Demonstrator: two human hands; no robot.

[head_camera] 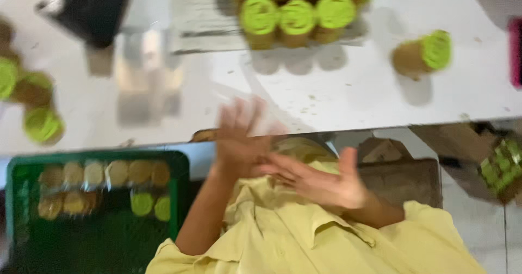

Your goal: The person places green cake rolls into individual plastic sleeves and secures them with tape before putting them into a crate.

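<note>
Both hands are raised in front of my yellow shirt [304, 236], just below the near edge of the white table [353, 94]. My left hand [239, 141] has its fingers spread, palm up toward the table, and holds nothing that I can make out. My right hand [321, 184] lies flat and open, its fingertips touching the heel of the left hand. Both are blurred by motion. Beyond them on the table is a cluster of several brown jars with green lids [296, 18]. One more jar [421, 54] lies on its side at the right.
A green crate [179, 192] at lower left holds several jars, some lidded in green. More green-lidded jars [41, 124] stand at the table's left edge. There is a black object [95, 10] at top left, a pink thing [515, 51] at the right edge and a cardboard box [497, 168] at lower right.
</note>
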